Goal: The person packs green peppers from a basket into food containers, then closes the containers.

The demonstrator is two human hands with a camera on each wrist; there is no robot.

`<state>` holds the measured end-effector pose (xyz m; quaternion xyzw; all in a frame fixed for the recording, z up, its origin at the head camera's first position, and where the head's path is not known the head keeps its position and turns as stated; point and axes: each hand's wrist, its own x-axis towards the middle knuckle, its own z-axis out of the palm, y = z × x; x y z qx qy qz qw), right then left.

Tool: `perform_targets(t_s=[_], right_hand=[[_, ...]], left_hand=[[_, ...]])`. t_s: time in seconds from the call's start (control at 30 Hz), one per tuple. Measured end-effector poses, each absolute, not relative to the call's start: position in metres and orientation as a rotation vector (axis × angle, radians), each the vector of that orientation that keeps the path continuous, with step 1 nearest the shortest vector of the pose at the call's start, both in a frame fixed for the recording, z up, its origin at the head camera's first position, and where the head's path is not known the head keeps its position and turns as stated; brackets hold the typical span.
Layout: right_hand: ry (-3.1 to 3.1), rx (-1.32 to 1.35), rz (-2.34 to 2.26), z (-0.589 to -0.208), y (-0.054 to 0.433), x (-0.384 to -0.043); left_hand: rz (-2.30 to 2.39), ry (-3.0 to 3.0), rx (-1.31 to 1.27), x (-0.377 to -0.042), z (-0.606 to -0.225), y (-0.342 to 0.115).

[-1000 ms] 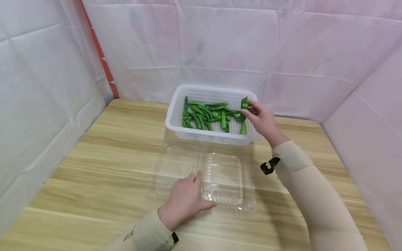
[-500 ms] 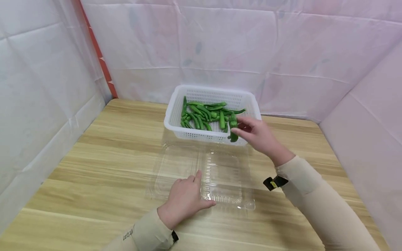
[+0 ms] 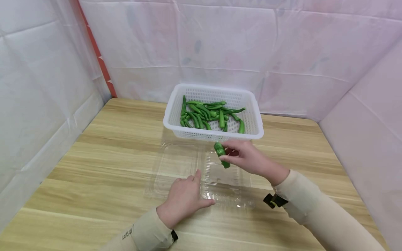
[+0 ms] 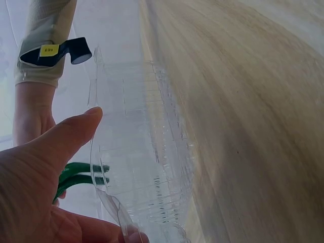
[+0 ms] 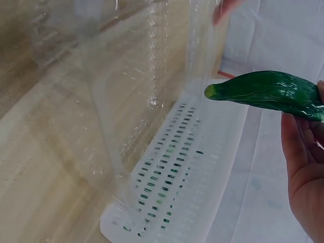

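In the head view my right hand (image 3: 246,157) pinches a green pepper (image 3: 221,153) between thumb and fingers, above the right half of a clear plastic clamshell box (image 3: 220,177). The right wrist view shows the pepper's (image 5: 263,92) pale cut end pointing away from the fingers. My left hand (image 3: 185,198) rests on the box's near middle, thumb and index finger spread apart. From the left wrist, that hand (image 4: 55,162) touches the rim of the box (image 4: 136,147); green tips (image 4: 83,172) show beyond it, and I cannot tell whether they are one pepper or two.
A white perforated basket (image 3: 260,130) holding several green peppers (image 3: 201,113) stands behind the box on the wooden table (image 3: 94,167). White patterned sheeting (image 3: 226,42) encloses the back and sides.
My right hand has carried the pepper out of the basket, toward me and to the left, over the box. My left hand has stayed in place.
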<state>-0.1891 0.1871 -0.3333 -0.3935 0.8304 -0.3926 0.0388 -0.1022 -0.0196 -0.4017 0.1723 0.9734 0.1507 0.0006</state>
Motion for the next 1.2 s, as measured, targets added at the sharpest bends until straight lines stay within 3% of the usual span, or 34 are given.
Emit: perform_targets(t_s=[0.6,1.2], right_hand=[[2.588,-1.346,-0.395,-0.355,0.172,-0.157],[2.651,-1.204,-0.053,-0.379,0.161,-0.137]], left_hand=[[0.419,3.073,0.559,-0.100,-0.400,-0.018],[0.568,3.054,0.504,-0.096,-0.407,-0.018]])
